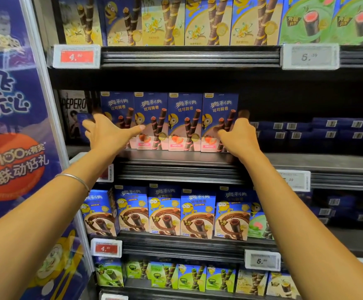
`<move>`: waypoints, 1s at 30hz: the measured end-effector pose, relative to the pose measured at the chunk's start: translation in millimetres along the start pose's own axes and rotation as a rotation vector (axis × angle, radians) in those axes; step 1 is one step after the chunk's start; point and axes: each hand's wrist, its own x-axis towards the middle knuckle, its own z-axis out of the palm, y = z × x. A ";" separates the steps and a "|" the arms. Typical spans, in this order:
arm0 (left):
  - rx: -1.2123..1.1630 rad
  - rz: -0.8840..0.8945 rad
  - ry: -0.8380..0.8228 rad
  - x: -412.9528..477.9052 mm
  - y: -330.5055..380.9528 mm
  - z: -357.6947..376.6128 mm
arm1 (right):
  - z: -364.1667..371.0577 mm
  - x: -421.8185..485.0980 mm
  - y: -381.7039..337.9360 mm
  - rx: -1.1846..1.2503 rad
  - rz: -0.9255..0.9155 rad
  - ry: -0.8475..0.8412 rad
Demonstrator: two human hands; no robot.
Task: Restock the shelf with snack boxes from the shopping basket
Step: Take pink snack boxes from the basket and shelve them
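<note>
We press our left hand (109, 132) against the left end of a row of four blue snack boxes (185, 122) standing upright on the middle shelf (176, 158). Its fingers are spread wide and straight, with the thumb lying across the front of the first box. Our right hand (241, 135) is at the row's right end, fingers curled round the edge of the last box, thumb on its front. A thin bracelet (74, 178) circles the left wrist.

bright, shadowed shelf recesses, edge distortion
</note>
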 end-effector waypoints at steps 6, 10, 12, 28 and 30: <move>0.017 -0.039 -0.014 -1.2 -1.0 1.1 | 0.4 2.5 3.3 -0.020 -0.017 0.024; 0.036 -0.032 -0.006 -0.7 -2.9 3.4 | -0.4 3.6 3.5 0.003 0.029 -0.014; 0.054 -0.033 0.001 -0.7 -3.4 5.0 | -1.2 4.9 3.9 0.040 0.055 -0.051; 0.134 -0.015 -0.005 5.4 -15.9 10.1 | 2.0 4.2 4.3 0.053 0.057 -0.137; 0.129 -0.005 -0.002 4.2 -16.0 9.8 | 0.1 3.0 4.6 0.113 0.080 -0.172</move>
